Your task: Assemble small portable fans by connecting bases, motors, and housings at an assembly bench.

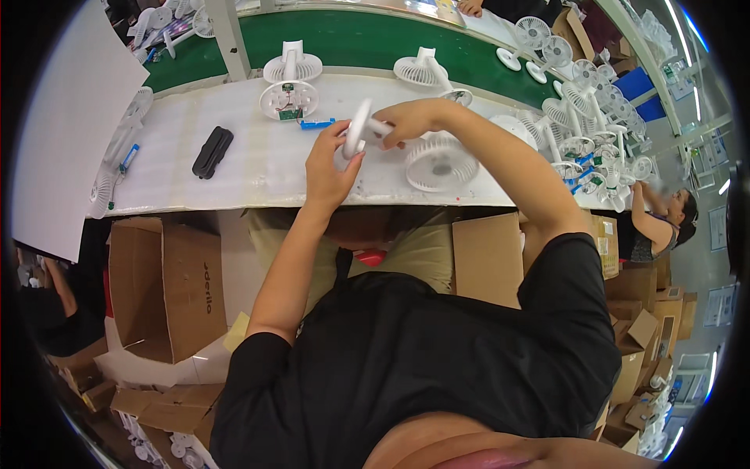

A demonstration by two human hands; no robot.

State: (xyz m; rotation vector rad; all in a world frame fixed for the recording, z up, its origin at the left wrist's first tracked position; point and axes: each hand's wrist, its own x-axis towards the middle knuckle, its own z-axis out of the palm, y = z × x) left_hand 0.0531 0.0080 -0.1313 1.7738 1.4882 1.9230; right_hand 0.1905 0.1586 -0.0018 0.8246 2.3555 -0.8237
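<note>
Over the white work table, both hands are on a small white desk fan (358, 130) turned on its side. My left hand (331, 168) grips the rim of its round base, thumb on the near side and fingers behind. My right hand (410, 121) closes around the stem, partly covering it. A round fan cage (441, 166) lies on the table just below my right hand; it seems to belong to the same fan, but the joint is hidden. Beyond my left hand stands another fan (289, 100) with its base opened, a green circuit board and a blue battery (318, 124) showing.
A black case (212, 152) lies on the table's left half. Another fan (422, 70) rests at the back, and many fans (582, 109) crowd the right end, where a co-worker (660, 219) sits. Cardboard boxes (187, 289) stand below the table's front edge (258, 206).
</note>
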